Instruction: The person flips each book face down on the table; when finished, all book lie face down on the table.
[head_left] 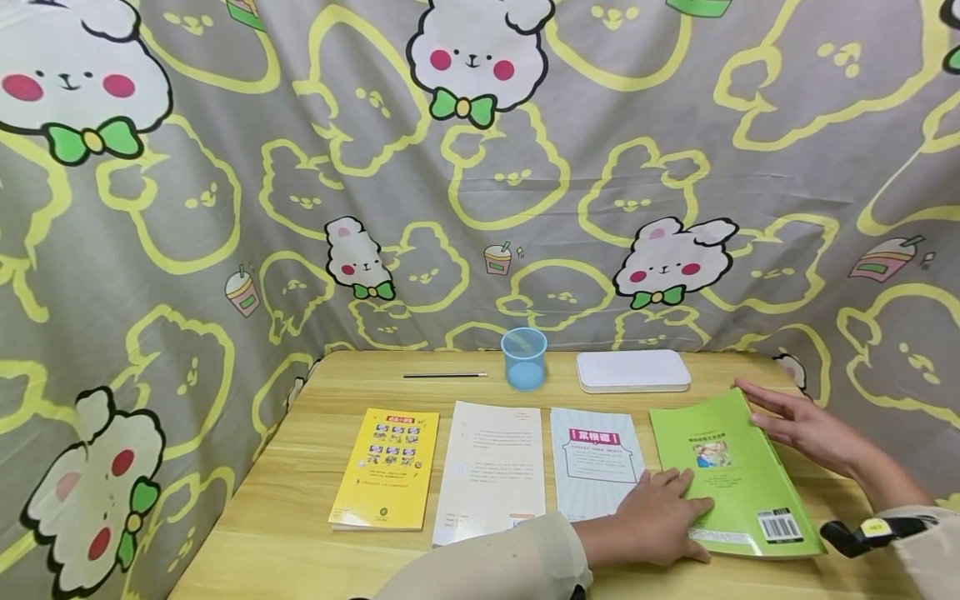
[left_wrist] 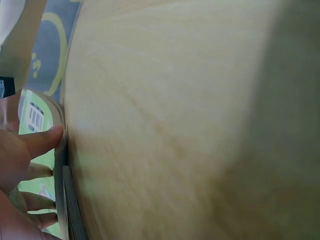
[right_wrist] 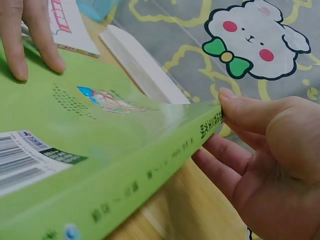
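Note:
A green book [head_left: 753, 487] lies back cover up at the right of the row, its spine side raised off the table in the right wrist view. My right hand [head_left: 813, 429] pinches the far end of the spine [right_wrist: 170, 150], thumb on top and fingers beneath. My left hand [head_left: 660, 517] rests on the book's left side with its fingers spread over the cover; in the left wrist view the thumb [left_wrist: 45, 142] touches the book's edge. Beside it, partly behind the left hand, lies a light blue book [head_left: 596, 492].
Left of these lie a white book [head_left: 491, 475] and a yellow book [head_left: 390, 467]. Farther back are a dark pencil [head_left: 445, 375], a blue translucent cup [head_left: 525, 367] and a white case [head_left: 633, 371]. A patterned curtain [head_left: 517, 242] hangs behind the wooden table [head_left: 262, 500].

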